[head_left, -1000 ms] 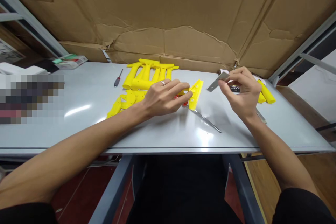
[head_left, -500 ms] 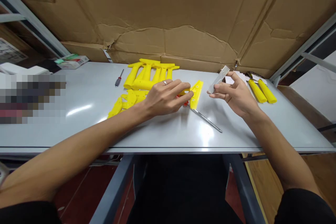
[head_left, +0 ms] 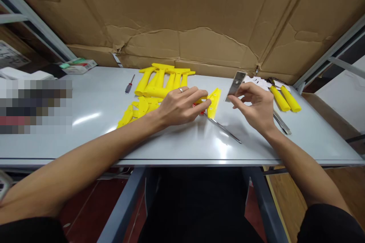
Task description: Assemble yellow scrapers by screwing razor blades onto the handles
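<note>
My left hand [head_left: 186, 105] is closed around a yellow scraper handle [head_left: 213, 102], whose flat, holed head points to the right. Under the same hand shows a bit of a red screwdriver handle; its long steel shaft [head_left: 226, 130] reaches toward the front right, and whether the fingers grip it is hidden. My right hand [head_left: 255, 104] pinches a thin, shiny metal blade [head_left: 236, 84] between thumb and fingers. The blade is tilted, just right of the yellow head and apart from it.
Several yellow handles [head_left: 162, 79] lie behind my left hand, with flat yellow pieces [head_left: 139, 110] nearer. A small screwdriver [head_left: 129, 85] is left of them. At right are two yellow tubular handles [head_left: 285, 98], metal strips [head_left: 282, 122] and white paper [head_left: 258, 80]. Cardboard [head_left: 182, 19] walls the back.
My right hand has turned the blade so its broader, darker face shows, and the wrist has shifted slightly left. Metal strips on the table are now uncovered. The left hand has barely moved.
</note>
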Demonstrator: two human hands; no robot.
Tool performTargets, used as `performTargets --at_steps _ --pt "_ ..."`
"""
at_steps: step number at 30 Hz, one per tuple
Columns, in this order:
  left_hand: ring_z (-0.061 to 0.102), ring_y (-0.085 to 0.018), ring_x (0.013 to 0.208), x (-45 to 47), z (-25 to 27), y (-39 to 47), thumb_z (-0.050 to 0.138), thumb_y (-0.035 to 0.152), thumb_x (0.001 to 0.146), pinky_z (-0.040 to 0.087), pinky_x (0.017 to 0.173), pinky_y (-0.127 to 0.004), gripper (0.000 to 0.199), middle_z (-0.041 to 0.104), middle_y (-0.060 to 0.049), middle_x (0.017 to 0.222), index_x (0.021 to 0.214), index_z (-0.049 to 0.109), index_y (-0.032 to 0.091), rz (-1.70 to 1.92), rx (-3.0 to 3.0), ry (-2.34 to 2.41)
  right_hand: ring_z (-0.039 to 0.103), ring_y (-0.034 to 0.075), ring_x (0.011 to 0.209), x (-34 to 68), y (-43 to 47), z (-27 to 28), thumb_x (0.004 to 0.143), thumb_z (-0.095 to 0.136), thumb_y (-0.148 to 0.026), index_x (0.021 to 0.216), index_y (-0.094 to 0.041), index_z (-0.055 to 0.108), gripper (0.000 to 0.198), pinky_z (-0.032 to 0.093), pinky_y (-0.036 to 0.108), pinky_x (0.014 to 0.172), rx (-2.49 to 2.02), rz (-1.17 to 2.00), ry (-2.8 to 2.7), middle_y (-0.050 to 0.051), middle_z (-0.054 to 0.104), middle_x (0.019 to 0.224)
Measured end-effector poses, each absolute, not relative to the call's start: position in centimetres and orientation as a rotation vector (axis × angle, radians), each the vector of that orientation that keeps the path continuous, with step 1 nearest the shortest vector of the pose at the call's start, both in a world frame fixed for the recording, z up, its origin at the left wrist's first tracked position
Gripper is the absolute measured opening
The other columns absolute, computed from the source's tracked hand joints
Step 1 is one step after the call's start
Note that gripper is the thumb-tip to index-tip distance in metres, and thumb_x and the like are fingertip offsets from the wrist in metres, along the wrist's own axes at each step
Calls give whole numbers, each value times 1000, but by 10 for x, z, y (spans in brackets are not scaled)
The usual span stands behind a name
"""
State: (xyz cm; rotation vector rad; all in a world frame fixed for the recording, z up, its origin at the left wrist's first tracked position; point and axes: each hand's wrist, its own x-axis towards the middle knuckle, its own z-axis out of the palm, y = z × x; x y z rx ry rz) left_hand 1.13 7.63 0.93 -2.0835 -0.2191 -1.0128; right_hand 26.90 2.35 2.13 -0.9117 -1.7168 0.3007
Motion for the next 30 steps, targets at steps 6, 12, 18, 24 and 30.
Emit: performTargets --at_steps 6,12,18,24,30 --pt "67 -14 74 13 9 75 61 16 98 42 55 -27 8 75 -2 95 102 63 21 -1026 -2101 -202 68 8 73 269 26 25 95 71 -15 94 -18 73 5 56 20 64 -747 -483 -1930 1 74 85" --pt "69 -13 76 13 10 72 56 15 99 45 57 -27 11 76 -1 96 105 62 21 -1036 -2150 -162 74 11 87 271 27 22 92 69 -6 101 -22 73 19 60 24 73 -646 -737 -1976 1 77 98" --pt "70 -13 78 13 10 70 58 15 99 47 58 -26 10 75 -1 96 104 63 23 -1072 -2121 -163 76 15 110 271 26 17 92 64 -2 110 -24 73 29 67 31 94 -622 -671 -2066 4 77 115" --pt "67 -14 80 12 7 72 63 13 95 49 60 -26 28 75 -3 102 122 66 23 -1119 -2100 -177 76 17 111 271 26 20 89 64 -1 117 -20 71 34 68 33 93 -585 -676 -2106 7 77 117" --pt "68 -14 85 13 2 73 60 12 97 51 64 -26 36 74 -4 107 130 64 27 -1122 -2150 -200 76 17 115 270 25 20 91 65 -5 118 -22 70 32 67 32 95 -552 -657 -2145 6 77 118"
